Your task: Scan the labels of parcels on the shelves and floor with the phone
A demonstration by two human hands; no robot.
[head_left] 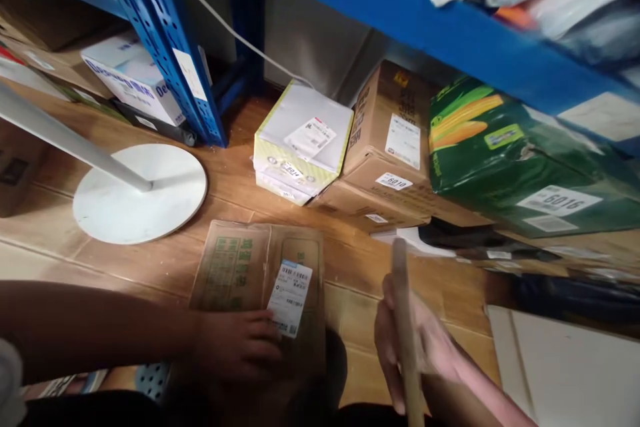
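Right now, both hands work a flat cardboard package on the wooden floor.
Left hand (235, 345) lies palm down, fingers spread, pressing the cardboard package (260, 280) beside its barcode label (290, 297); right hand (425, 347) is closed around a blurred wooden stick (404, 333), held upright just right of it. Judging by this, a steady press matters while the stick comes to the package.
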